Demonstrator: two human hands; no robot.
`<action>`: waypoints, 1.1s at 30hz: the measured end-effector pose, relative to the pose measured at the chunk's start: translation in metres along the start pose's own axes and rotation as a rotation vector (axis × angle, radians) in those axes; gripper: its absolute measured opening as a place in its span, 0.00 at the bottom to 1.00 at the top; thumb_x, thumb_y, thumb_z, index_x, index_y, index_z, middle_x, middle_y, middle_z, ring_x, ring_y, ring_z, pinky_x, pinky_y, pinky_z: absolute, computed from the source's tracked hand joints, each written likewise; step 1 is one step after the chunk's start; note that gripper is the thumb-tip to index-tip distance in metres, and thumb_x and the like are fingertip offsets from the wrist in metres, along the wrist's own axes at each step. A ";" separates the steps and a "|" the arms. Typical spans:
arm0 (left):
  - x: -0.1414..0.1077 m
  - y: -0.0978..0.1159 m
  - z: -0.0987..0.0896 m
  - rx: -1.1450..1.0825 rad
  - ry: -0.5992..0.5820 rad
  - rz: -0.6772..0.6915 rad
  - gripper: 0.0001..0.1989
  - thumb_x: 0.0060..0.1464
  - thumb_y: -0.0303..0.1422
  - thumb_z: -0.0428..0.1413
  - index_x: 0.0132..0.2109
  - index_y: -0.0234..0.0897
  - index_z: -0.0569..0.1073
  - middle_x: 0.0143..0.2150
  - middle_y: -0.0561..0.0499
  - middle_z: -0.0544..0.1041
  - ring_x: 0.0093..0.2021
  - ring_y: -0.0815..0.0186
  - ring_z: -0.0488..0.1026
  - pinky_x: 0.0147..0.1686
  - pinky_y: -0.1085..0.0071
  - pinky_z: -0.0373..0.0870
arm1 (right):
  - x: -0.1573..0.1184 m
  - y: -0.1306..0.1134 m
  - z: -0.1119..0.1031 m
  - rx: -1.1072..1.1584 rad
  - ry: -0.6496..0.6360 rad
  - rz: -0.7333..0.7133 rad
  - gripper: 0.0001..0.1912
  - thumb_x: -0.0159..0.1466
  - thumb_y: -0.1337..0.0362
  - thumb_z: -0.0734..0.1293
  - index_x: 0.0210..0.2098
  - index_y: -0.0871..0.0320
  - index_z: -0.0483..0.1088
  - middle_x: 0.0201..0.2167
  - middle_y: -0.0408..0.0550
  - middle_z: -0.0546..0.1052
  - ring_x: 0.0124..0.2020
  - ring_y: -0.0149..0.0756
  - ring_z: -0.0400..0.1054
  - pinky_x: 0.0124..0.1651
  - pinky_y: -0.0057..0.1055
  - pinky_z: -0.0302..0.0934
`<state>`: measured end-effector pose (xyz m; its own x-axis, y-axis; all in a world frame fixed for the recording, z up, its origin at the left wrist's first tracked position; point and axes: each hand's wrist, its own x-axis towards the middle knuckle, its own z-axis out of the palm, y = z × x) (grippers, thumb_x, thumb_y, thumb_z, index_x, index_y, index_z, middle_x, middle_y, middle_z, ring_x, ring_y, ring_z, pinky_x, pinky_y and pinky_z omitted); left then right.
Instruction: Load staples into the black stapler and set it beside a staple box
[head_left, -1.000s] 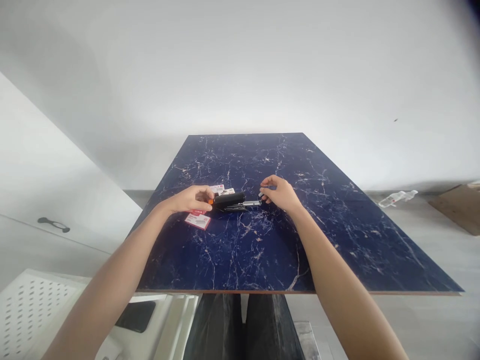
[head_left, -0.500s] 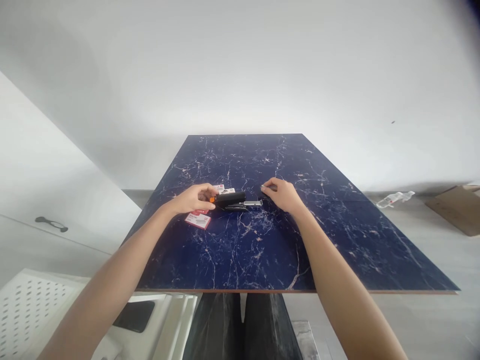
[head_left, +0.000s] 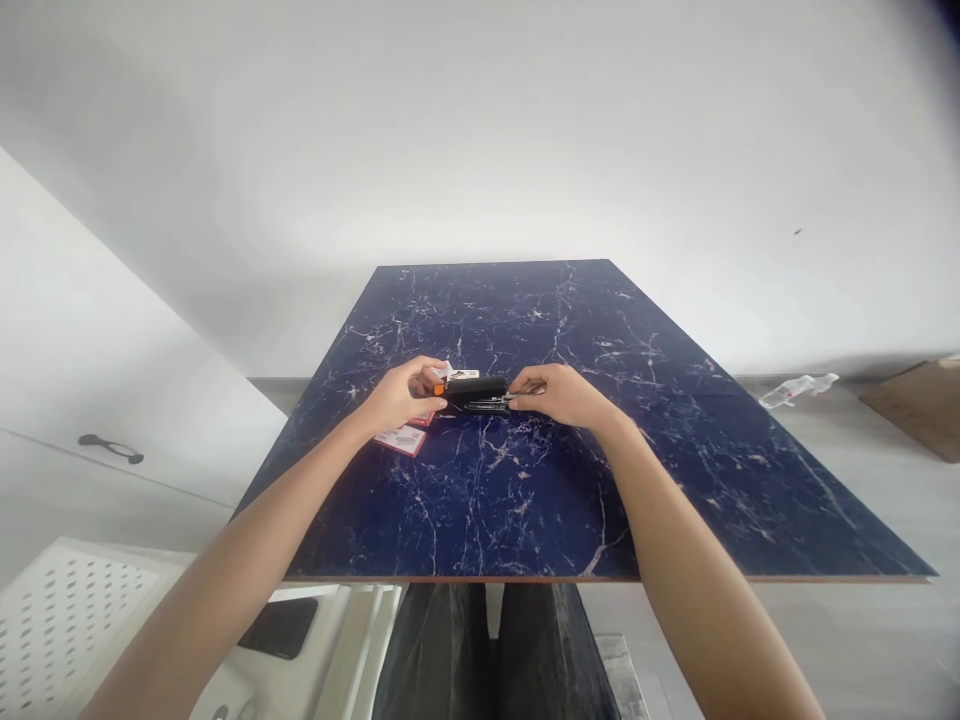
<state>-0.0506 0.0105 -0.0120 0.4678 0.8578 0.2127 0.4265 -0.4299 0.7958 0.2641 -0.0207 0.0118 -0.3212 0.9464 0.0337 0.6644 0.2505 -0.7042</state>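
My left hand is closed around the orange-tipped rear end of a black stapler, which lies sideways over the blue marbled table. At the stapler's other end, the thumb and fingers of my right hand pinch around its silver metal staple tray. Those fingers hide most of the tray, and whether they also hold something small cannot be made out. Behind and below my left hand lie red-and-white staple boxes, partly covered by the hand and the stapler.
A white wall stands behind the table. On the floor to the right are a clear plastic bottle and a cardboard box. White furniture with a dark panel is at lower left, beside a white cabinet with a dark handle.
My right hand has moved left onto the front end of the stapler, covering the metal tray that stuck out in plain sight before. My left hand still grips the rear end.
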 end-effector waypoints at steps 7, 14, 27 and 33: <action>0.000 0.003 0.001 -0.035 -0.033 -0.021 0.30 0.50 0.37 0.66 0.60 0.42 0.71 0.43 0.49 0.77 0.40 0.61 0.76 0.47 0.59 0.73 | 0.002 0.003 0.005 0.020 -0.018 0.019 0.07 0.57 0.59 0.74 0.36 0.51 0.78 0.38 0.41 0.83 0.39 0.38 0.77 0.46 0.32 0.69; 0.000 0.003 -0.001 -0.024 -0.048 -0.051 0.31 0.50 0.39 0.66 0.61 0.43 0.70 0.43 0.49 0.76 0.40 0.61 0.76 0.46 0.58 0.73 | 0.002 0.001 0.006 -0.023 0.016 0.011 0.06 0.57 0.60 0.74 0.35 0.50 0.79 0.35 0.40 0.83 0.37 0.37 0.78 0.44 0.32 0.70; 0.002 0.001 -0.001 -0.017 -0.067 -0.041 0.32 0.51 0.39 0.66 0.63 0.42 0.70 0.45 0.47 0.76 0.41 0.61 0.75 0.47 0.59 0.73 | -0.001 -0.006 0.003 -0.138 0.021 0.014 0.02 0.58 0.61 0.73 0.32 0.49 0.79 0.36 0.39 0.83 0.39 0.37 0.77 0.42 0.30 0.66; 0.003 0.000 0.000 -0.029 -0.075 -0.042 0.30 0.51 0.38 0.65 0.61 0.41 0.72 0.45 0.47 0.76 0.42 0.61 0.75 0.47 0.59 0.73 | -0.002 -0.010 0.006 -0.269 0.016 -0.041 0.03 0.60 0.63 0.71 0.34 0.49 0.78 0.37 0.41 0.83 0.40 0.40 0.76 0.41 0.31 0.64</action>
<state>-0.0495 0.0129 -0.0111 0.5069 0.8511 0.1368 0.4248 -0.3847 0.8195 0.2538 -0.0261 0.0147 -0.3424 0.9368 0.0716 0.8069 0.3322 -0.4885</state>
